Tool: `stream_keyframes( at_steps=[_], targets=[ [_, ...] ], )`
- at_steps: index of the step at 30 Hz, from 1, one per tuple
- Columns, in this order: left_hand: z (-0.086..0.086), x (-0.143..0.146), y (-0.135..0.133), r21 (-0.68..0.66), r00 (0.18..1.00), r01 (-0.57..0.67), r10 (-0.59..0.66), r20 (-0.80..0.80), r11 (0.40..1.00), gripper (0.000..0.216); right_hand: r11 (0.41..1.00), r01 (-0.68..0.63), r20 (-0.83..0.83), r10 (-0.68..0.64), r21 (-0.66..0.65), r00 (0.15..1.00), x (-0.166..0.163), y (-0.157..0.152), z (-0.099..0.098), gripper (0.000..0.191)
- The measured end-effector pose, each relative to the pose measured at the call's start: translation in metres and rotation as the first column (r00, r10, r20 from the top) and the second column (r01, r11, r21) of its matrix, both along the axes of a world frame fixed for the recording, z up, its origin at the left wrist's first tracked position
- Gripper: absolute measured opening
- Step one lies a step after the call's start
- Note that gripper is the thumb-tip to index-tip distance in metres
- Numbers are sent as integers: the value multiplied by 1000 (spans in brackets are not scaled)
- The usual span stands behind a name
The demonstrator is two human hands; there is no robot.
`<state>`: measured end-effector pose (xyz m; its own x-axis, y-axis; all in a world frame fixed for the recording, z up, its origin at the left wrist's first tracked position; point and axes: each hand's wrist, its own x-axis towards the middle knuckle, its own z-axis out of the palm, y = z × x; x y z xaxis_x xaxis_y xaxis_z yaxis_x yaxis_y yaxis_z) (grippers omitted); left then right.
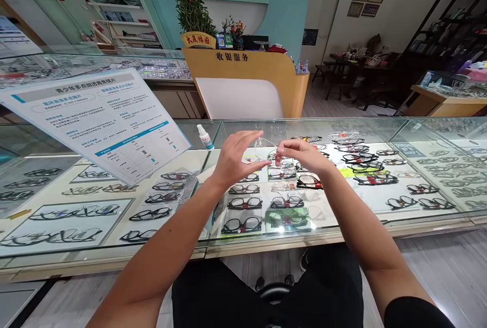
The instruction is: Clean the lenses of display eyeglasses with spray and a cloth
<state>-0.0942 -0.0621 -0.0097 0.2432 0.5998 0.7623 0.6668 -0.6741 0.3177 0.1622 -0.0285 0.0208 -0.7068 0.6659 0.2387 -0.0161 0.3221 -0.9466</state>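
A pair of clear-framed eyeglasses [260, 149] is up above the glass counter, between my two hands. My left hand [235, 158] spans it, with fingertips at its upper edge and the thumb along the lower side. My right hand [300, 154] has curled fingers and thumb pinched at the right part of the same eyeglasses. The transparent frame is hard to tell from the display behind it, so its exact outline is unclear. Below my hands, rows of dark-framed eyeglasses [244, 203] lie inside the glass display counter [304, 241].
A small white spray bottle [205, 137] stands on the counter left of my hands. A printed sheet [102, 120] is propped up at the left. Across the aisle is a cashier desk [243, 69] with a leafy plant [192, 6]. More frames [375, 178] lie at the right.
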Motion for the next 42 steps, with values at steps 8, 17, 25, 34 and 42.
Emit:
stream_keyframes(
  at_steps=[8,17,25,34,42],
  targets=[
    [1,-6,5,284,994,-98,109,-22,954,68,894,446,-293,-414,50,862,14,15,4,13],
    [45,-9,-6,405,996,-82,57,75,910,70,898,419,-260,-377,134,889,33,15,40,48],
    [148,-8,-8,446,973,-98,-9,232,890,83,616,610,-475,-394,498,787,38,2,125,57],
    [156,4,-13,516,950,-97,-76,304,851,69,262,598,-428,-492,758,758,30,-43,128,69],
    [139,6,6,482,942,-176,4,336,858,68,233,605,-402,-562,762,723,15,-15,117,58]
  ],
)
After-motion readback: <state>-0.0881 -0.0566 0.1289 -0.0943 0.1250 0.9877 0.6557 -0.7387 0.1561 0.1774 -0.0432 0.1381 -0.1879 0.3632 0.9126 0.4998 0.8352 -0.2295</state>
